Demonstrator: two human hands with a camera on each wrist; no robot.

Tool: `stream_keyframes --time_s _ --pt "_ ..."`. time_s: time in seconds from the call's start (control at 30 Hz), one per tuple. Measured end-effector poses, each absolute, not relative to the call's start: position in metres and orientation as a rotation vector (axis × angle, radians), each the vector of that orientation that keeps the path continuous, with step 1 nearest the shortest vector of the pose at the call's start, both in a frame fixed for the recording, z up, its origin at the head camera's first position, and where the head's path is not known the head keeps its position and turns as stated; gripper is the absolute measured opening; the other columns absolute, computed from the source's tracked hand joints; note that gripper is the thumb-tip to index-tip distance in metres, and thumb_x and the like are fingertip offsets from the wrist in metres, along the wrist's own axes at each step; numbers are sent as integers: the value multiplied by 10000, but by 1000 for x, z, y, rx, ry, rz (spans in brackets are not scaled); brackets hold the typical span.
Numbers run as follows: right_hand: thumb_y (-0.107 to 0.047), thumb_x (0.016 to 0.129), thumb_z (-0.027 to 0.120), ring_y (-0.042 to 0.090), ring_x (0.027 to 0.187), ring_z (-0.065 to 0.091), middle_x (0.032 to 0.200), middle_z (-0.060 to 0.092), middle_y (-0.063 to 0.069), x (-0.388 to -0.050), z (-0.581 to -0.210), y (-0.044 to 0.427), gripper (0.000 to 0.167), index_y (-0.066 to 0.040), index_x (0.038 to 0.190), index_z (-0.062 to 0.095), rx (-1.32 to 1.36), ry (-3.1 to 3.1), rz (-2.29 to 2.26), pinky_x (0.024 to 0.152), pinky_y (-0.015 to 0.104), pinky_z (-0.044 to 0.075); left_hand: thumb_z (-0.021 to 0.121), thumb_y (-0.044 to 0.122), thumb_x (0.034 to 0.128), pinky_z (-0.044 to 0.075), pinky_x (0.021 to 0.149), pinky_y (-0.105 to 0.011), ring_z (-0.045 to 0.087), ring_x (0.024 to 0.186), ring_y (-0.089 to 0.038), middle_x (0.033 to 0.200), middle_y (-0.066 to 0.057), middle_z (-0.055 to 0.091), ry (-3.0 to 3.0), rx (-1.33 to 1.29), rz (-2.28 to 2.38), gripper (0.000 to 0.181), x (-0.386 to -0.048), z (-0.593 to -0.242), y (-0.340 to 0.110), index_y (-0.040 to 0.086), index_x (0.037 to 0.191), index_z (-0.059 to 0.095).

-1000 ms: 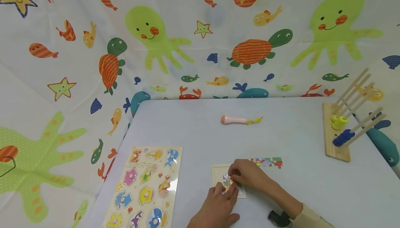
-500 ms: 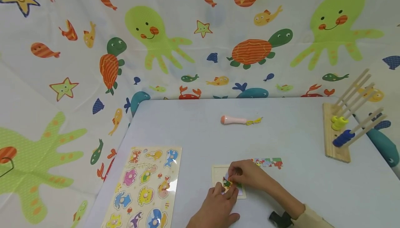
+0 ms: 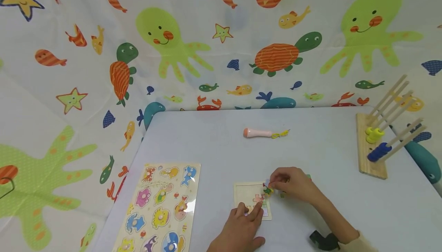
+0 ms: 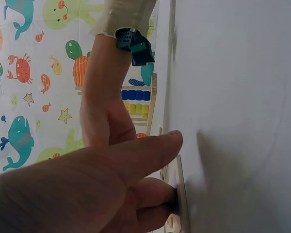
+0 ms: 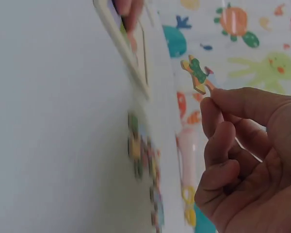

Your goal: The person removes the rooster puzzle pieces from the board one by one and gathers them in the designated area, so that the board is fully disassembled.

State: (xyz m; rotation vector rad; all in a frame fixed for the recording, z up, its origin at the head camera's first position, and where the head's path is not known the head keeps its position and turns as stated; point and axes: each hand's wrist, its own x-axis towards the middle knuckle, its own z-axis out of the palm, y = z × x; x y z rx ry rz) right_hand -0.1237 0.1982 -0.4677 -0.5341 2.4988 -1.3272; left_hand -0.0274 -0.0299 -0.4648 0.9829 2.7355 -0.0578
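Note:
My right hand (image 3: 296,185) pinches a small jigsaw piece (image 5: 199,75) between thumb and forefinger. Green, yellow and orange show on the piece, which is raised off the table at the right edge of the puzzle tray (image 3: 243,185). The other fingers of that hand are curled inward in the right wrist view. My left hand (image 3: 238,227) rests its fingertips on the tray's lower part, over pinkish pieces (image 3: 258,198) lying inside. Its thumb (image 4: 155,148) sticks out straight. Some of the tray's contents are hidden under those fingers.
Loose jigsaw pieces (image 5: 143,150) lie right of the tray, mostly behind my right hand in the head view. A peg puzzle board (image 3: 160,202) is at left, a pink toy microphone (image 3: 258,132) farther back, and a wooden peg stand with rings (image 3: 371,148) at far right.
My right hand has lifted the jigsaw piece from the tray and carried it right, up to the tray's edge. The left hand keeps its place.

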Motion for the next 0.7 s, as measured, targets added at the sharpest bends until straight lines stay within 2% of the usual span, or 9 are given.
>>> stream_keyframes --time_s 0.23,0.47,0.7 --pt "-328 870 766 120 702 602 769 678 -76 -117 -463 252 115 -227 879 711 -367 2596 -1227 625 286 469 581 605 913 385 829 -313 388 1032 -159 1518 81 420 2753 993 -76 674 -26 -464 -30 189 1441 535" --pt "-357 866 763 84 722 606 762 664 -110 -108 -467 272 164 -202 889 716 -324 2636 -1179 653 272 471 572 607 918 381 848 -318 376 1041 -152 1540 77 386 2729 959 -46 681 -27 -464 -31 195 1457 517" --pt "-232 865 769 96 721 586 756 640 -103 -105 -473 272 90 -165 902 723 -273 2682 -1106 648 276 475 584 588 922 372 862 -320 379 1049 -158 1540 73 387 2727 953 -7 675 -26 -465 -30 190 1462 510"
